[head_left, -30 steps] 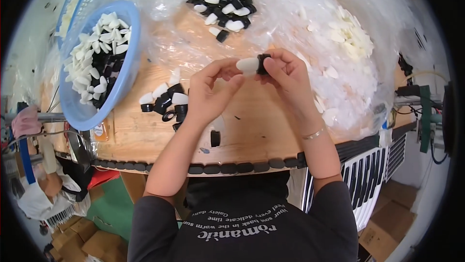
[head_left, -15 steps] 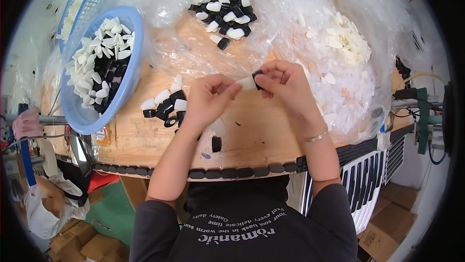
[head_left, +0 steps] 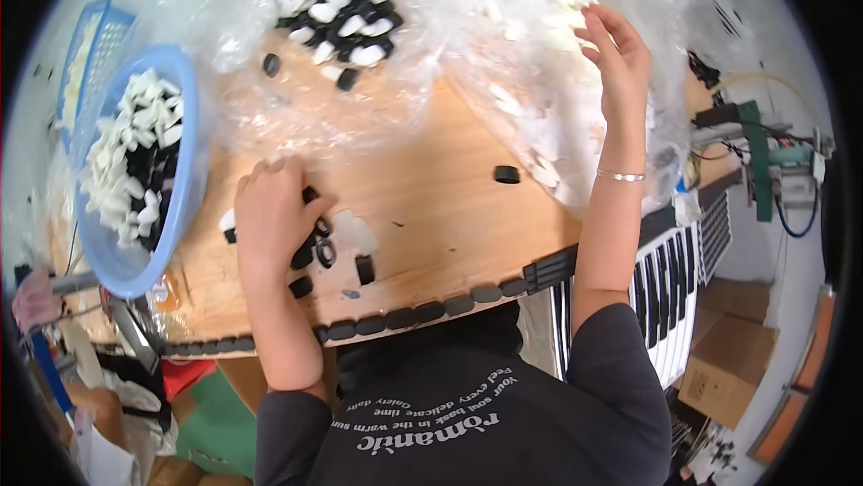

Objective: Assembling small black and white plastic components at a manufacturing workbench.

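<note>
My left hand (head_left: 270,216) lies palm down on a small cluster of black and white plastic parts (head_left: 337,248) near the front of the wooden table (head_left: 431,189). Its fingers cover some of them; whether it grips one is hidden. My right hand (head_left: 616,54) reaches far right, fingers spread, into a heap of white parts (head_left: 539,140) lying on clear plastic sheeting. A single black ring-shaped part (head_left: 506,174) lies alone between the two hands.
A blue plastic basin (head_left: 184,189) at the left holds several white and black parts. A pile of assembled black-and-white parts (head_left: 337,9) sits on plastic film at the back. A blue basket (head_left: 85,63) lies far left. Black pads (head_left: 422,311) line the table's front edge.
Both hands were together at the table's middle holding one black-and-white part. Now they are apart: the left dropped onto the near cluster, the right stretched out to the white heap.
</note>
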`<state>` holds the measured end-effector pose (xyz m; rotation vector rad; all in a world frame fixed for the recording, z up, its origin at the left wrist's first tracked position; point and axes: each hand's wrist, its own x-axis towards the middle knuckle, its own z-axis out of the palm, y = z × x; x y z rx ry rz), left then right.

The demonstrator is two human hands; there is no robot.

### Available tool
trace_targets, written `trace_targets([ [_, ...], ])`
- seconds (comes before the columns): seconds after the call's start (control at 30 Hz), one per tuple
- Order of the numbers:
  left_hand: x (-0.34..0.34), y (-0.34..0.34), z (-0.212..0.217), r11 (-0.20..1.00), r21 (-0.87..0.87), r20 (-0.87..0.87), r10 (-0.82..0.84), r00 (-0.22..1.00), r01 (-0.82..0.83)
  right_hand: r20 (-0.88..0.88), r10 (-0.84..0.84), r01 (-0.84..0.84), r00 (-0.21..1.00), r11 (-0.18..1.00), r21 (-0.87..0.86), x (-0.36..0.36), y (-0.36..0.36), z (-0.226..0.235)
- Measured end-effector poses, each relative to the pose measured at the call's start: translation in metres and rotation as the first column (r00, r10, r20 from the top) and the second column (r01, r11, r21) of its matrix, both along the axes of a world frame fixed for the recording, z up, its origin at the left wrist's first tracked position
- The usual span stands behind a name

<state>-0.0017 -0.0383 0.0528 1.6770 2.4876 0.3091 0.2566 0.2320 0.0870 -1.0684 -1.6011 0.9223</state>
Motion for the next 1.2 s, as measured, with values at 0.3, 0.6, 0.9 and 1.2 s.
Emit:
trace_targets([
  [0.3,0.006,0.009,-0.022,0.995,-0.036,-0.052,-0.099,0.994,0.097,0.518,0.077,-0.127,0.852,0.990,0.060,0.024,0.035,-0.055],
  [0.6,0.022,0.032,-0.040,0.925,0.340,0.245,-0.259,0.934,0.168,0.928,0.006,-0.051,0.372,0.999,0.014,-0.012,0.029,-0.062],
  [0.9,0.021,0.031,-0.039,0.867,0.425,0.226,-0.380,0.897,0.260,0.447,0.166,-0.304,0.879,0.917,0.257,-0.042,-0.049,-0.034],
  [1.2,0.019,0.032,-0.035,0.874,0.459,0.298,-0.321,0.899,0.159,0.252,0.723,-0.761,0.643,0.640,0.106,-0.090,-0.122,-0.071],
])
